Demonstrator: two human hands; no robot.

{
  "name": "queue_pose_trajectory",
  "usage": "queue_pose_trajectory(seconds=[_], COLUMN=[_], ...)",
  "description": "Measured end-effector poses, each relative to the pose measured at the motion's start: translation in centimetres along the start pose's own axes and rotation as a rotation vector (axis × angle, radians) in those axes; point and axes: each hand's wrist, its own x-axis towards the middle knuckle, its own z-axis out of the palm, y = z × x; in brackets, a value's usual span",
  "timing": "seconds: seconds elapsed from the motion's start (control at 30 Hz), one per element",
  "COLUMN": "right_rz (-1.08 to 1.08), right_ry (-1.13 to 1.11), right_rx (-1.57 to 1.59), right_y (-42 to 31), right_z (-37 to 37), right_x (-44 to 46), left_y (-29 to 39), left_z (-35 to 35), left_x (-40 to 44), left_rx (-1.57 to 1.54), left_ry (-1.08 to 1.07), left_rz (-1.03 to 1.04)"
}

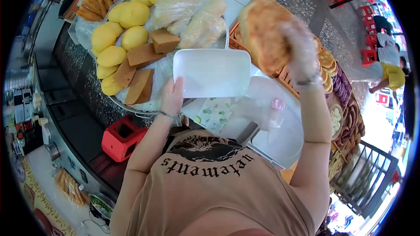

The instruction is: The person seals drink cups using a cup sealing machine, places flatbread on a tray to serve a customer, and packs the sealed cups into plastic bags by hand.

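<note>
Speckled floor [291, 2], smooth tray [212, 73], browned bread [264, 37]

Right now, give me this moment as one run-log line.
left hand: holding white tray | right hand, blurred: holding large flatbread | flatbread: over orange basket, not on tray

One white tray [212, 73], one large flatbread [262, 35], four brown wedges [140, 87], at least nine yellow buns [134, 38]

Yellow buns [135, 37] in a pile, brown cake slabs [140, 86] just below & R of buns. Clear plastic bags [186, 8] w/ pale yellow food R of buns. Fried dough sticks [94, 5] upper L of buns. Red box [124, 138] below buns, apart. Red stools [370, 43] & person in yellow top [393, 77] way R of buns.
</note>
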Motion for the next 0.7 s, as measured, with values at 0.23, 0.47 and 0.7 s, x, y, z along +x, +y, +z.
queue_pose_trajectory(seconds=[0.23, 0.47, 0.7], right_rz=[0.047, -0.492, -0.039], right_ry=[-0.632, 0.041, 0.119], right_rx=[-1.227, -1.217, -0.247], right_y=[3.3, 1.5, 9.3], right_z=[6.7, 7.6, 10.6], right_x=[-3.4, -12.4, -18.4], left_y=[1.4, 1.2, 3.2], left_z=[-1.9, -6.8, -12.7], left_x=[-1.1, -0.2, 2.0], left_rx=[-0.583, -0.805, -0.545], left_ry=[-0.158, -0.319, -0.556], left_rz=[-0.323, -0.252, -0.180])
